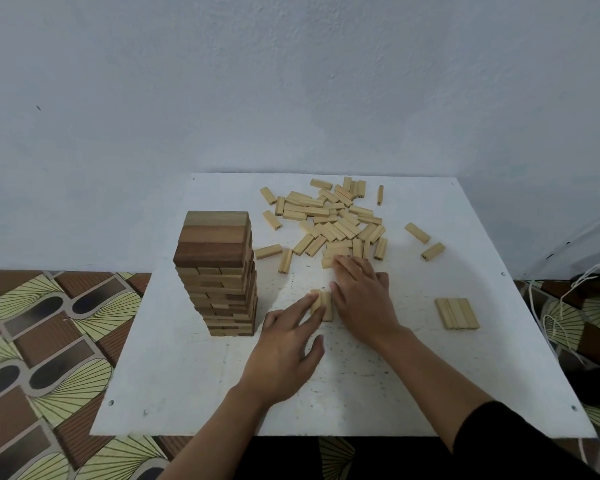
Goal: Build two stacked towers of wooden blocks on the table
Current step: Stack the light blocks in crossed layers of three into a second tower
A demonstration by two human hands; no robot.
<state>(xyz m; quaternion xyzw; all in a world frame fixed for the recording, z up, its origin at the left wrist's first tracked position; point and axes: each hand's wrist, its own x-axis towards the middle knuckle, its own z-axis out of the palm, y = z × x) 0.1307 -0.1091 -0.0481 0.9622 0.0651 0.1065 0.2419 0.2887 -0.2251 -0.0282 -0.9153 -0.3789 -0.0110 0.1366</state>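
Right of the tower (219,271), my straight-fingered left hand (284,344) steadies the block pair (325,306), flat right hand (362,303) empty on the pile (329,216), so I'd square edges first.

The tower (219,271) is tan and brown, and its top layer runs from light tan through mid brown to dark reddish brown. The loose blocks (333,220) and the flat row of three (457,313) are pale yellow. The counter (430,375) is white with dark specks. The floor (49,341) shows brown ribbed rectangles, yellow-green lined fans and dark ovals. The wall (291,81) is pale blue-grey, the sleeve (499,438) black.
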